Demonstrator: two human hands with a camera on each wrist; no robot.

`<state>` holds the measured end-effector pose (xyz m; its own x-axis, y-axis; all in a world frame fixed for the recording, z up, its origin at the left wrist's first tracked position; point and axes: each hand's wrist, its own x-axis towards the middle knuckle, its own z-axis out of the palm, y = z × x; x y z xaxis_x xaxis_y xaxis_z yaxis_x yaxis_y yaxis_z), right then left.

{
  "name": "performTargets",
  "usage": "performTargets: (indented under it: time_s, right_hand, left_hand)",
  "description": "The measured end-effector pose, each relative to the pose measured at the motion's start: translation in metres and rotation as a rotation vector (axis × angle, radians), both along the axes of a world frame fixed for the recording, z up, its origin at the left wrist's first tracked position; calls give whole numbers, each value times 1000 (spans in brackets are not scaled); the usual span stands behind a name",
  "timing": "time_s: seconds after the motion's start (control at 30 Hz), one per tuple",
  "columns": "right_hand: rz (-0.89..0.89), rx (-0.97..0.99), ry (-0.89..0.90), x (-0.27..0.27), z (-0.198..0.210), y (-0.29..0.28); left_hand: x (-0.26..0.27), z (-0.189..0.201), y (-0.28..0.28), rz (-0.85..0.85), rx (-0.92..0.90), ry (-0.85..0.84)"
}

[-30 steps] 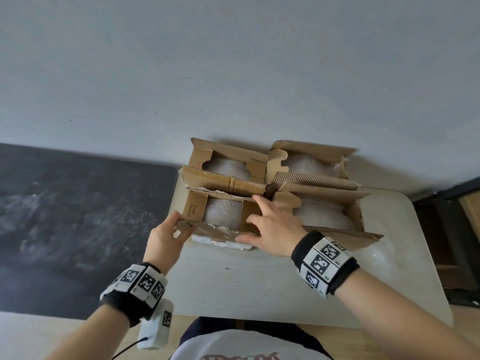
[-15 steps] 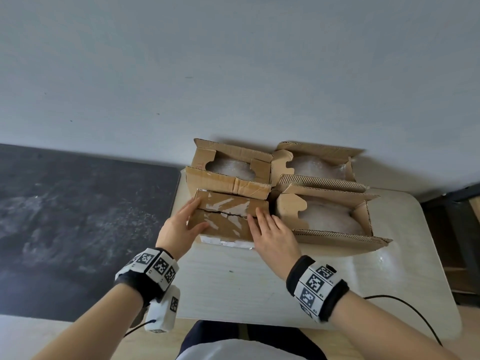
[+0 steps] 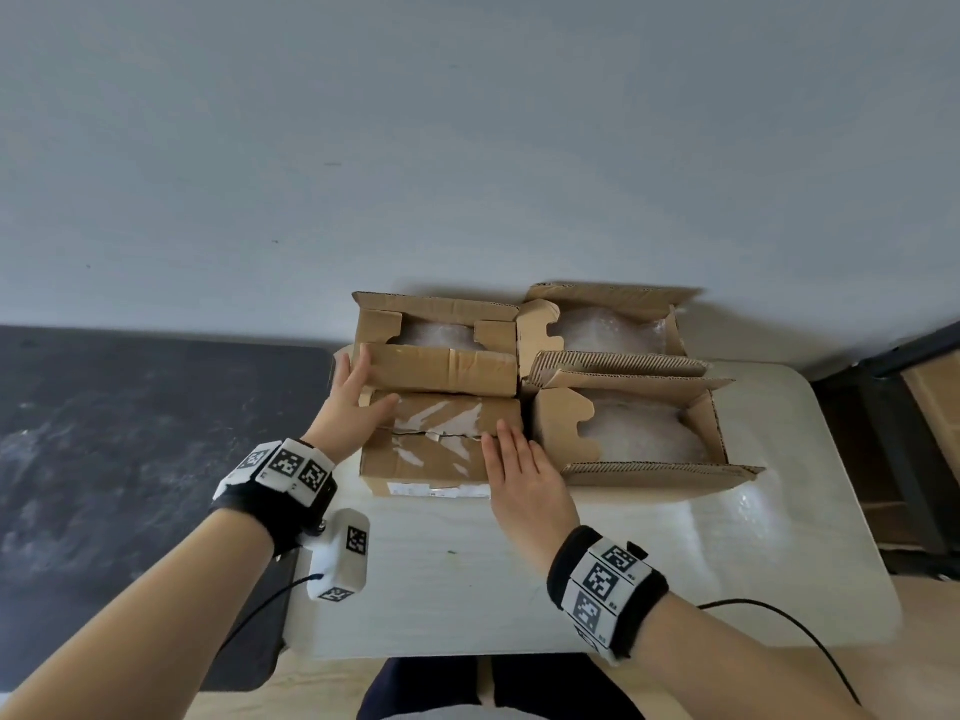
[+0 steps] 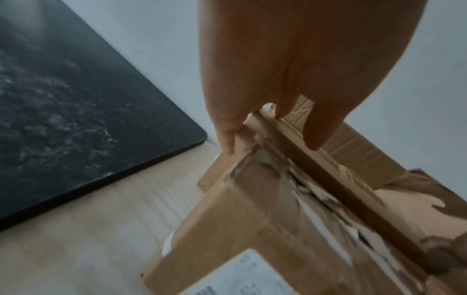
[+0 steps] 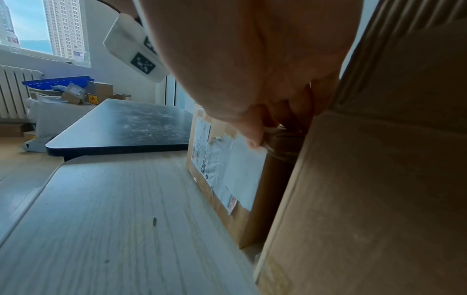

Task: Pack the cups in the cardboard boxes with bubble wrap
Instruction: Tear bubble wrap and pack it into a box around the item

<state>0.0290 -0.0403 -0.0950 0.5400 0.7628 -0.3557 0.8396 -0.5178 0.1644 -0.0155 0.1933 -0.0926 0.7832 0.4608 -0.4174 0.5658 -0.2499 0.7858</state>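
Observation:
Several cardboard boxes stand together at the far edge of the pale table (image 3: pixel 467 579). The near left box (image 3: pixel 441 449) has its flaps folded down, torn tape on top. My left hand (image 3: pixel 358 402) lies flat at its left end, fingers straight, touching the front flap of the far left box (image 3: pixel 441 350). My right hand (image 3: pixel 519 470) presses flat on the closed box's right end. Bubble-wrapped bundles (image 3: pixel 639 433) fill the near right box (image 3: pixel 649 439) and both far boxes, which stand with flaps up. No bare cup shows.
A dark table (image 3: pixel 130 433) adjoins on the left. The wall rises just behind the boxes. A sheet of bubble wrap (image 3: pixel 748 517) lies on the table's right side. A black cable (image 3: pixel 779 626) trails from my right wrist. A dark frame stands at the far right.
The near left box's flaps went from standing up to folded flat. Both hands now lie flat on its top, and the left hand has slid up to the far left box's flap.

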Motion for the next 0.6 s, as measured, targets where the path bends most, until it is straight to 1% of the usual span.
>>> performTargets:
  time_s: [0.13, 0.23, 0.3, 0.33, 0.37, 0.4, 0.43, 0.5, 0.53, 0.57, 0.6]
  right_hand:
    - [-19, 3, -4, -3, -1, 0]
    - [-14, 74, -46, -9, 2, -1]
    - [19, 128, -86, -11, 11, -2]
    - [39, 125, -92, -13, 13, -4]
    - [76, 114, -114, -12, 14, -7]
    - [120, 123, -144, -10, 17, -10]
    - [157, 165, -173, -6, 21, -13]
    - [211, 239, -177, 1, 28, -24]
    - [234, 281, -166, 5, 31, -34]
    - [255, 337, -164, 9, 32, -46]
    - [257, 390, -170, 14, 33, -58]
  left_hand:
    - [4, -3, -4, -30, 37, 18]
    - [0, -2, -1, -90, 35, 30]
    - [-1, 1, -2, -151, 98, 71]
    - [-3, 2, -5, -196, 206, 109]
    - [-5, 4, -10, -252, 359, 135]
    - [-9, 5, -16, -322, 520, 129]
    - [-15, 5, -24, -406, 649, 86]
    - [-31, 3, -42, -577, 784, 10]
    - [-39, 0, -49, -630, 821, 14]
    - [-45, -4, -53, -647, 857, 34]
    - [-48, -8, -56, -629, 890, 51]
